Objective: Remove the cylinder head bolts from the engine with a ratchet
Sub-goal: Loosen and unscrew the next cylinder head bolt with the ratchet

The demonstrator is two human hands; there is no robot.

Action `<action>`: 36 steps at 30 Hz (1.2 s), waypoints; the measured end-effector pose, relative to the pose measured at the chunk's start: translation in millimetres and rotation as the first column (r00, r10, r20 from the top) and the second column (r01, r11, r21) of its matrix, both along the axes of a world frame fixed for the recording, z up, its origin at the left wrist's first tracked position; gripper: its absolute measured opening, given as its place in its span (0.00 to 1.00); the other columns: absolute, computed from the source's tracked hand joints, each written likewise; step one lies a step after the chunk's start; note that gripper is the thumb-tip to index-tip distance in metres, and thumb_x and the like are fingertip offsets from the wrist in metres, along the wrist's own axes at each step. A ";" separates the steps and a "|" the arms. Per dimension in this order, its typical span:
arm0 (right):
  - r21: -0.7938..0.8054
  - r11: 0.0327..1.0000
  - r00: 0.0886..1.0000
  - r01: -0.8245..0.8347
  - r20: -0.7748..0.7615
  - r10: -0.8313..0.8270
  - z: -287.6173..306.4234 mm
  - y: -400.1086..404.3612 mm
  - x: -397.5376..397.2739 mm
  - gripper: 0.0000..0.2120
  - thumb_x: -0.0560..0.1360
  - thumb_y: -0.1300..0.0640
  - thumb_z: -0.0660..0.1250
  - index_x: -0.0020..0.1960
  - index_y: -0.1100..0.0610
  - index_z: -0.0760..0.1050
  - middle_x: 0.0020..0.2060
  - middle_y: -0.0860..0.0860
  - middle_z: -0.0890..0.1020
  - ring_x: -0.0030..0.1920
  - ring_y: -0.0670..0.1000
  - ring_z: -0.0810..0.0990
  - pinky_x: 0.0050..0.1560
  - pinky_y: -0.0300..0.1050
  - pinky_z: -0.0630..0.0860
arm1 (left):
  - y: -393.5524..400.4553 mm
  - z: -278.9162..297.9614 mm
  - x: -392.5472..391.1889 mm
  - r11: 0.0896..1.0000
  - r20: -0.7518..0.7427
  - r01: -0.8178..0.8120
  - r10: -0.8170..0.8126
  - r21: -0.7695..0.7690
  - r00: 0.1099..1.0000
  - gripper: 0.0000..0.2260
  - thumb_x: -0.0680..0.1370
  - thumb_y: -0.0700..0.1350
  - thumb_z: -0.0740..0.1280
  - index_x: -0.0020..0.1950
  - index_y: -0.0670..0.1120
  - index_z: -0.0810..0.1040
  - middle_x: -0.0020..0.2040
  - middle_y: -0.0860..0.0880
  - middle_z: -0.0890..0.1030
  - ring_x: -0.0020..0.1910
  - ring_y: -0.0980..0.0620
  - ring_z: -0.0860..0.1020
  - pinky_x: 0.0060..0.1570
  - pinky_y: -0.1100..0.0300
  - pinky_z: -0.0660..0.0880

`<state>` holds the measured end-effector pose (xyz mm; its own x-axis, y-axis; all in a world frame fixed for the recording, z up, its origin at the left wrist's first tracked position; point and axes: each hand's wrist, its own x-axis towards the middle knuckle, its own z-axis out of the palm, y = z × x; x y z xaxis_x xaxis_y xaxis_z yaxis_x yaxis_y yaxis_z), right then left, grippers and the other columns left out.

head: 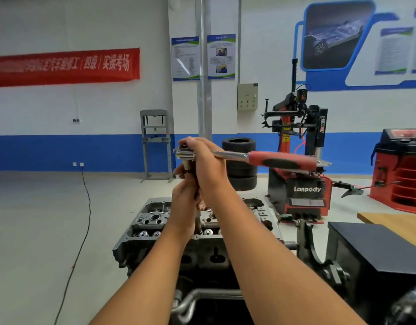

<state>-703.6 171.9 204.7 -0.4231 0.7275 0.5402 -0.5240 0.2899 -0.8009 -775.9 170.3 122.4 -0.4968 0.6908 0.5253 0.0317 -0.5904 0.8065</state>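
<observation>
Fingers of both hands are busy at one spot: the right hand [203, 158] curls over the ratchet [249, 158] close behind its head, while the left hand [185, 198], just below at six o'clock, wraps its fingers round the extension and socket [187, 164] hanging from that head. Whether a bolt sits in the socket I cannot tell; the left palm hides the lower end.

Going by size, the engine [155, 221] comes first. It fills the lower centre, its cylinder head facing up, directly at six o'clock from the hands and apart from the tool. Bores and valve gear show on its top face at nine o'clock of the left wrist. Next, the tyre changer [303, 146] stands behind at three o'clock, with a stack of tyres [239, 165] between it and the hands. Then the ratchet itself: its red handle [284, 160] runs out level toward three o'clock, free of either hand.

The move ahead turns on one line. The extension's long axis stands about upright, pointing down at the head below, and the left hand is the nearer to the engine. I judge the tool is lifted clear of the head, so the socket's lower end must either be emptied or be guided straight down onto a bolt.
</observation>
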 end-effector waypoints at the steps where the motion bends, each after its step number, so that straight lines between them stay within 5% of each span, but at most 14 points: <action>1: -0.099 0.987 0.992 -0.123 0.013 0.125 5.3 2.4 6.6 0.08 0.80 0.55 0.66 0.47 0.58 0.81 0.47 0.67 0.83 0.31 0.56 0.78 0.34 0.47 0.74 | -0.8 -2.7 -4.3 0.997 -0.011 0.071 -0.070 0.021 0.997 0.18 0.87 0.50 0.57 0.43 0.43 0.75 0.29 0.49 0.68 0.26 0.54 0.64 0.27 0.61 0.65; 5: -0.243 0.940 0.971 -0.240 -0.042 0.237 7.9 9.6 14.4 0.09 0.81 0.53 0.64 0.49 0.57 0.79 0.47 0.61 0.85 0.30 0.55 0.75 0.34 0.44 0.71 | -4.6 2.5 1.1 0.992 0.001 0.125 -0.125 -0.010 0.992 0.22 0.82 0.61 0.61 0.50 0.41 0.76 0.30 0.49 0.67 0.26 0.54 0.63 0.27 0.60 0.64; 11: 0.136 0.965 0.974 0.225 -0.073 -0.216 -15.1 -2.5 2.6 0.09 0.83 0.49 0.66 0.48 0.50 0.82 0.43 0.51 0.85 0.34 0.54 0.85 0.36 0.46 0.81 | -7.4 -1.0 10.6 0.999 0.027 -0.027 0.028 -0.039 0.999 0.19 0.87 0.44 0.60 0.40 0.50 0.83 0.32 0.50 0.76 0.30 0.55 0.72 0.27 0.65 0.69; 16: -0.218 0.968 0.992 -0.128 -0.004 0.130 5.9 0.2 11.9 0.06 0.76 0.54 0.68 0.43 0.56 0.80 0.44 0.58 0.85 0.29 0.55 0.75 0.33 0.44 0.73 | -17.6 3.2 11.5 0.997 -0.035 0.034 -0.037 -0.063 0.999 0.18 0.87 0.54 0.56 0.48 0.42 0.75 0.32 0.50 0.70 0.30 0.53 0.66 0.33 0.59 0.64; 19: -0.263 0.946 0.982 -0.189 -0.025 0.189 8.3 4.4 13.9 0.07 0.75 0.53 0.68 0.46 0.57 0.79 0.45 0.58 0.85 0.30 0.54 0.73 0.34 0.45 0.72 | -16.7 1.5 10.9 0.996 -0.067 0.040 -0.046 -0.085 0.997 0.18 0.87 0.54 0.55 0.51 0.41 0.74 0.33 0.50 0.69 0.31 0.54 0.65 0.35 0.57 0.64; 27: 0.065 0.973 0.964 0.221 -0.164 -0.208 -16.6 1.7 -8.1 0.10 0.81 0.49 0.66 0.45 0.52 0.81 0.43 0.62 0.82 0.30 0.57 0.81 0.31 0.46 0.78 | -3.4 -7.2 10.8 0.998 0.076 0.062 -0.061 -0.018 0.995 0.11 0.87 0.46 0.61 0.59 0.42 0.81 0.41 0.51 0.84 0.38 0.59 0.81 0.34 0.66 0.76; 30: -0.063 0.997 0.999 -0.038 -0.038 0.036 -4.3 7.8 -1.9 0.09 0.75 0.50 0.69 0.41 0.53 0.82 0.43 0.61 0.85 0.28 0.56 0.77 0.31 0.44 0.74 | -5.9 -7.1 11.5 1.000 0.007 -0.011 0.011 0.006 1.000 0.14 0.88 0.49 0.58 0.60 0.43 0.80 0.37 0.58 0.81 0.34 0.63 0.78 0.33 0.68 0.73; 32: -0.159 0.955 0.967 -0.251 0.006 0.255 3.1 18.5 5.3 0.08 0.71 0.49 0.68 0.39 0.52 0.82 0.42 0.57 0.85 0.27 0.55 0.73 0.32 0.42 0.71 | -10.4 -7.0 10.8 1.000 -0.101 0.000 -0.001 -0.019 0.995 0.15 0.88 0.50 0.56 0.52 0.44 0.77 0.31 0.58 0.76 0.30 0.60 0.72 0.32 0.64 0.68; 36: -0.161 0.913 0.925 -0.374 0.007 0.380 5.1 31.5 6.9 0.11 0.75 0.49 0.64 0.39 0.50 0.81 0.41 0.54 0.84 0.26 0.53 0.72 0.33 0.42 0.67 | -15.0 -5.7 -4.6 0.994 -0.210 0.089 -0.099 -0.057 0.973 0.16 0.86 0.52 0.57 0.44 0.43 0.71 0.30 0.52 0.73 0.31 0.51 0.68 0.35 0.53 0.65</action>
